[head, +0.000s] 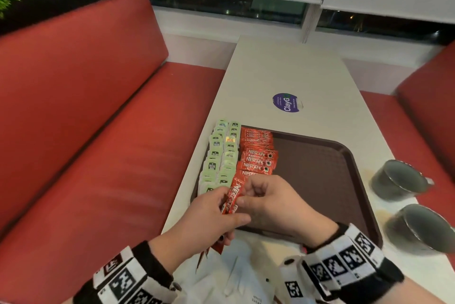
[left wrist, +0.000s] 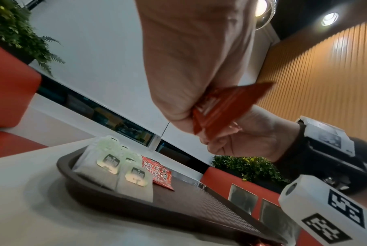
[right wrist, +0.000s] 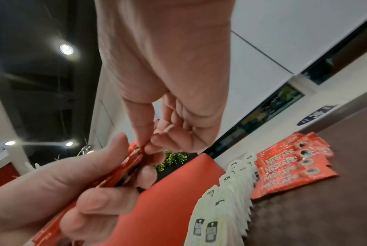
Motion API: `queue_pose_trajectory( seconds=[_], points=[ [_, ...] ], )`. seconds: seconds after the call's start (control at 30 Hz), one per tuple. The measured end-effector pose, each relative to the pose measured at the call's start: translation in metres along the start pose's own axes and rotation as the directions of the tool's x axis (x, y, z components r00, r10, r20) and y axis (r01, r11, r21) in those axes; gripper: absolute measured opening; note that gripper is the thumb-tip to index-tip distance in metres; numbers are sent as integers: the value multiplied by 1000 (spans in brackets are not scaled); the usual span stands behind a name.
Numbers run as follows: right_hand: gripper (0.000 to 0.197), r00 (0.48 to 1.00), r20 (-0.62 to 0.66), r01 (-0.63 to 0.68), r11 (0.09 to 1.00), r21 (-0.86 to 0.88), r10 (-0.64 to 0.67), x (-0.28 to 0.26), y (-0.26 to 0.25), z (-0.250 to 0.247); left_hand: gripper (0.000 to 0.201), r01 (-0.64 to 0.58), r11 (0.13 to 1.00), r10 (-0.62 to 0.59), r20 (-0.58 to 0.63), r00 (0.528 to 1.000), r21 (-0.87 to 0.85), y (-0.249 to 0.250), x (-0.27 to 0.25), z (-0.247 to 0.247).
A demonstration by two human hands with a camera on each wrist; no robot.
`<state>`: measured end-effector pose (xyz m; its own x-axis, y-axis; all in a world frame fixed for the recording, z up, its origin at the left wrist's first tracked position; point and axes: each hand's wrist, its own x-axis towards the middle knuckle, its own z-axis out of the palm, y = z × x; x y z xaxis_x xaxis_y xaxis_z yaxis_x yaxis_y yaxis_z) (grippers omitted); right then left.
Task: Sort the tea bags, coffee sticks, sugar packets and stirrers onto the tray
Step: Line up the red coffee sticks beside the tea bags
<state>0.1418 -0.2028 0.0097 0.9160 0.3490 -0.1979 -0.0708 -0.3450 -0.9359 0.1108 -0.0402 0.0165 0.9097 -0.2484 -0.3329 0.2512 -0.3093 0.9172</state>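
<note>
My left hand (head: 211, 215) grips a bundle of red coffee sticks (head: 234, 195) just above the near left corner of the brown tray (head: 320, 168). My right hand (head: 248, 193) pinches the top end of one stick in that bundle (right wrist: 134, 158) between thumb and fingertips. On the tray's left side lie two columns of green tea bags (head: 219, 158). Beside them runs a column of overlapping coffee sticks (head: 258, 156). In the left wrist view the held sticks (left wrist: 224, 109) fan out below my curled fingers.
Two metal cups (head: 398, 180) (head: 421, 228) stand on the table right of the tray. A white bag with small white packets (head: 236, 276) lies at the near edge. A purple sticker (head: 286, 102) sits further back. Red bench seats (head: 98, 131) flank the table.
</note>
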Motion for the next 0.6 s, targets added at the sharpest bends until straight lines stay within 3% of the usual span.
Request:
queue_pose_trajectory(
  seconds=[0.1,0.3,0.5,0.6],
  points=[
    [24,1000,-1,-7,998,63,7,-15,1,-7,14,-7,1000,9,40,999,-29,5,-5,4],
    [11,988,-138,-15,941,338,65,-36,-4,-26,11,57,961,-56,10,998,-272,7,-8,-1],
    [10,961,-246,-4,902,432,123,-53,-2,-35,18,29,981,-5,127,992,-190,14,-19,-2],
    [13,955,-273,13,900,437,119,-56,-4,-34,18,7,987,10,99,995,-163,16,-21,3]
  ],
)
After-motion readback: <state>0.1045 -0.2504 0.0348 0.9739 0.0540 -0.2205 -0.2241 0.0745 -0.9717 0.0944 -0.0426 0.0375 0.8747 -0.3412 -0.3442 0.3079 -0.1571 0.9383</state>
